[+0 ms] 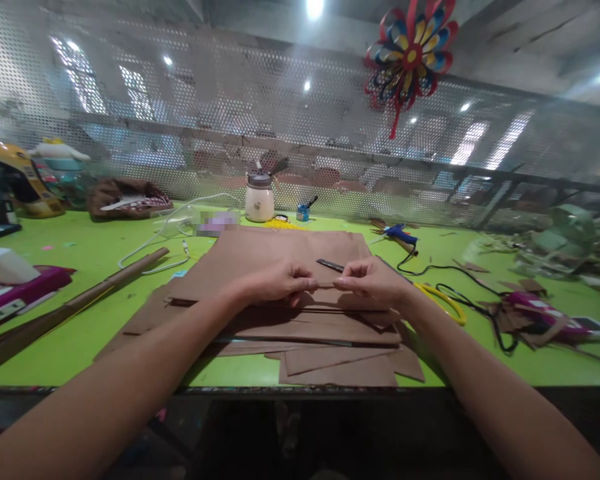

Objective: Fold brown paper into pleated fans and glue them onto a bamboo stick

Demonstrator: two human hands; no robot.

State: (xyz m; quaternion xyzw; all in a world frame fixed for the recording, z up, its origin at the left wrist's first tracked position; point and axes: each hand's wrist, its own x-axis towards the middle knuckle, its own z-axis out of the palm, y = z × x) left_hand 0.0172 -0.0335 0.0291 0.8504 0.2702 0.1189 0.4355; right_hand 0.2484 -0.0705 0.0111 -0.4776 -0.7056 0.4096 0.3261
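My left hand (283,283) is closed, its thumb and fingers pinching one end of a thin brown paper strip (325,285). At the strip's other end my right hand (375,281) pinches too, also closed. A dark craft knife (329,265) pokes out leftward from between the right hand's fingers; most of its handle is hidden. Both hands are over a stack of brown kraft paper sheets (275,250) whose layers lie unevenly. Several loose cut pieces (337,367) of the same brown paper stick out toward the table's front edge.
On the green table (455,247) stand a lidded jar (260,200) and a small blue pot (303,213). To the right are a blue glue gun (401,233), a yellow coil (443,303) and a magenta power strip (545,313). A long brown roll (85,303) lies left.
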